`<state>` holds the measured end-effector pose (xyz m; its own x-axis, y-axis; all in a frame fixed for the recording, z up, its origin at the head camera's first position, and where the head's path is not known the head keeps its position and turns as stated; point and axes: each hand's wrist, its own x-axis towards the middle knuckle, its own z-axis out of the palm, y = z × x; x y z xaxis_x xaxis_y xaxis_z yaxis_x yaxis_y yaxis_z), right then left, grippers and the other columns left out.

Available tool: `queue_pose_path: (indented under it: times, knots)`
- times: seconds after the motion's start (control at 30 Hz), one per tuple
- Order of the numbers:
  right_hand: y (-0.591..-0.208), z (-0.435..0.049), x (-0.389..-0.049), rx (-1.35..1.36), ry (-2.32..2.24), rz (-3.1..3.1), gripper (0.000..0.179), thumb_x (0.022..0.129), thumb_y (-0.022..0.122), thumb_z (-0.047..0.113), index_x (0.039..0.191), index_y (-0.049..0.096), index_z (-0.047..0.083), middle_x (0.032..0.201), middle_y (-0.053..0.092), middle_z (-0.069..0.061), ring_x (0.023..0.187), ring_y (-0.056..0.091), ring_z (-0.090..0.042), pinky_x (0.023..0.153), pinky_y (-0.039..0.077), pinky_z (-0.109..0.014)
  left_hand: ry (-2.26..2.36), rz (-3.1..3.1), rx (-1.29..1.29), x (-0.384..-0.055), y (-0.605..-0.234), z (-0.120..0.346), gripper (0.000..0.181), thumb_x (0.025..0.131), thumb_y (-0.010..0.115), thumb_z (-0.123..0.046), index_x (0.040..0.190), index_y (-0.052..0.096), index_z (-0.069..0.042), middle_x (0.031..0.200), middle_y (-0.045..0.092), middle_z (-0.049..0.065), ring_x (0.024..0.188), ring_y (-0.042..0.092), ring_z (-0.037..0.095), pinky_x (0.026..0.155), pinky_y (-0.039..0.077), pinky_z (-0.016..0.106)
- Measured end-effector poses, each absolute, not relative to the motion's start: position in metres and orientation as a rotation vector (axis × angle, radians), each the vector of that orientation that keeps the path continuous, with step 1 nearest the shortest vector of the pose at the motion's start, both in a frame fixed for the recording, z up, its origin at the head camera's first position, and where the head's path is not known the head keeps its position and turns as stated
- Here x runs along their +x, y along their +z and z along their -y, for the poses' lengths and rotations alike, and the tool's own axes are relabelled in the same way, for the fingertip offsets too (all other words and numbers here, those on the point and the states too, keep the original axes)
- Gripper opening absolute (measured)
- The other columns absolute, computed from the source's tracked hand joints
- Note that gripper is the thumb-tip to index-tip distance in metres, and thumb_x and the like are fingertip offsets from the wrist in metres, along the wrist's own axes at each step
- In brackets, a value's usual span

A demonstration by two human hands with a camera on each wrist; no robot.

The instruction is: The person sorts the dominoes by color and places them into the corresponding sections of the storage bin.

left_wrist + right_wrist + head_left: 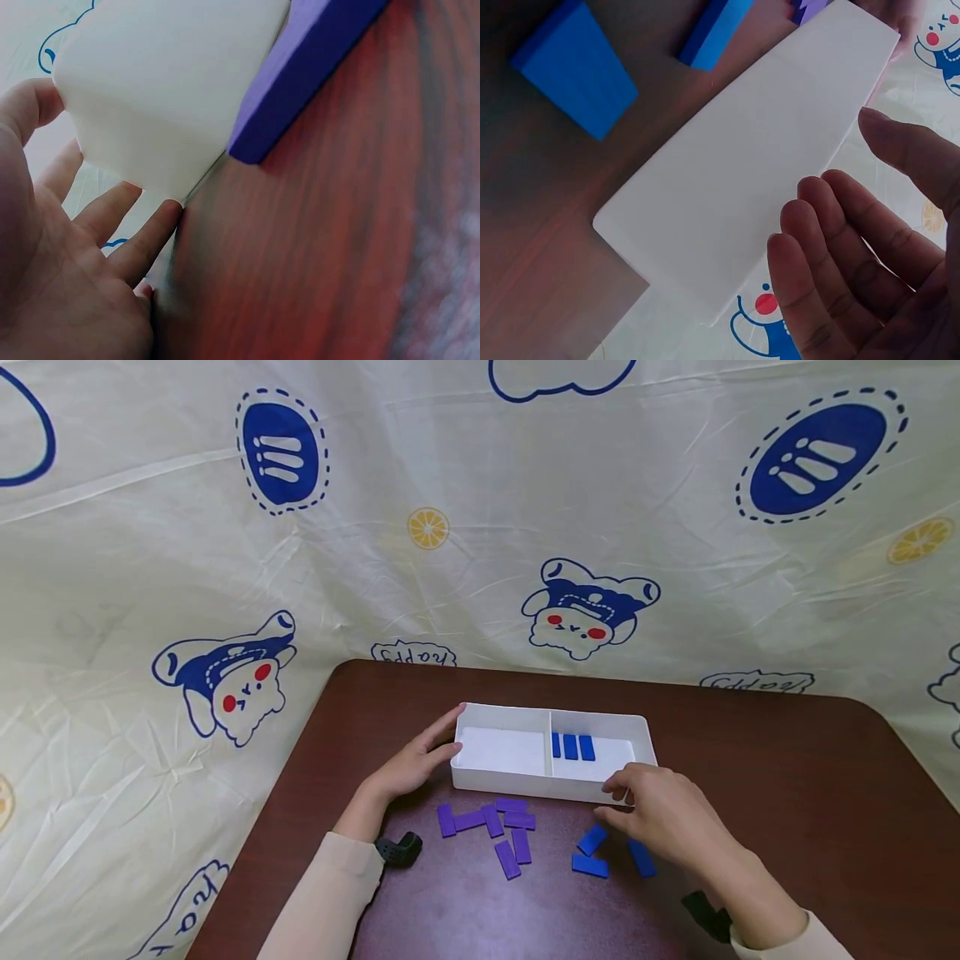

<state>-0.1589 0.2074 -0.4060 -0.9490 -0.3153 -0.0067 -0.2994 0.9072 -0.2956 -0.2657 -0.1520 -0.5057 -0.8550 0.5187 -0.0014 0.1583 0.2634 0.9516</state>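
Has rectangular blue blocks (590, 866) and purple blocks (507, 860) on brown wood-grain table (450, 914). Holds right hand (667, 814) empty, thumb and fingers apart. Touches white rectangular two-compartment box (525, 782) with spread-fingered left hand (411, 767). Contains three blue blocks (571, 747) at right.

Sheet (450, 602): pale, creased, across top and left of frame
Blue ovals (281, 453): upper left, upper right
Orange slice (428, 528): upper centre
Table (772, 785): dark brown, rounded far corners, lower frame
Light: soft sheen (480, 914), bottom centre
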Motion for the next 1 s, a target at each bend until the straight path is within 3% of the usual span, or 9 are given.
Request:
queue_pose_path:
  times: [0.33,0.57,0.73,1.0]
  knots:
    - [-0.418,-0.204,-0.152,-0.482,-0.372,-3.017,0.031,0.080,0.087,0.041,0.097,0.080,0.016,0.092,0.076,0.003,0.076,0.065,-0.011,0.066,0.054,-0.038,1.616,-2.233,0.635,-0.266,-0.506,0.152,0.067,0.109,0.052,-0.033,0.167,0.018,-0.033,0.174,0.014,-0.011,0.162,0.015,0.026,0.127,0.019,0.060]
    - [-0.429,-0.203,-0.149,-0.443,-0.375,-2.983,0.033,0.078,0.089,0.042,0.098,0.079,0.017,0.095,0.076,0.004,0.082,0.068,-0.013,0.067,0.056,-0.040,1.614,-2.231,0.625,-0.266,-0.507,0.153,0.065,0.109,0.052,-0.033,0.165,0.021,-0.042,0.174,0.016,-0.012,0.161,0.017,0.026,0.127,0.021,0.059]
    - [-0.436,-0.202,-0.148,-0.391,-0.363,-2.962,0.040,0.076,0.090,0.043,0.100,0.080,0.013,0.096,0.075,0.001,0.078,0.063,-0.009,0.065,0.055,-0.038,1.624,-2.213,0.643,-0.268,-0.509,0.152,0.065,0.109,0.051,-0.030,0.166,0.019,-0.038,0.174,0.015,-0.009,0.161,0.019,0.028,0.127,0.023,0.058]
    - [-0.446,-0.198,-0.145,-0.353,-0.368,-2.955,0.039,0.077,0.089,0.045,0.095,0.079,0.012,0.077,0.059,0.006,0.065,0.047,-0.013,0.056,0.038,-0.031,1.630,-2.209,0.648,-0.267,-0.507,0.153,0.066,0.109,0.051,-0.030,0.166,0.019,-0.036,0.174,0.015,-0.008,0.160,0.022,0.030,0.126,0.025,0.059]
